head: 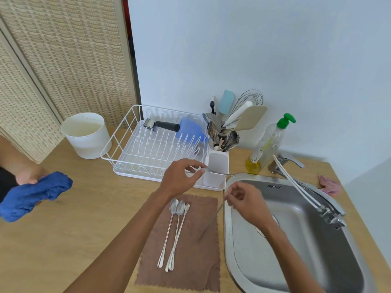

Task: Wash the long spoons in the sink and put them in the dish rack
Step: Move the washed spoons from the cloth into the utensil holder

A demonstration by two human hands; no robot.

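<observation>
Three long spoons [173, 231] lie side by side on a brown cloth [190, 267], bowls pointing away from me. My left hand [182, 178] pinches a long spoon [229, 174] level in front of the white cutlery holder [218, 163] at the dish rack's [135, 153] right end. My right hand [245, 200], at the sink's [296, 240] left rim, pinches another long spoon [211, 220] by one end. Its thin handle slants down-left over the cloth. Which end of each held spoon is the bowl is unclear.
The rack holds a blue item [190, 130] and a black-handled tool [165, 125]. The holder is packed with utensils [228, 123]. A soap bottle [266, 144] and tap [285, 163] stand behind the sink. A white bucket [86, 136] sits left. Another person's hand [29, 176] holds a blue cloth [36, 195].
</observation>
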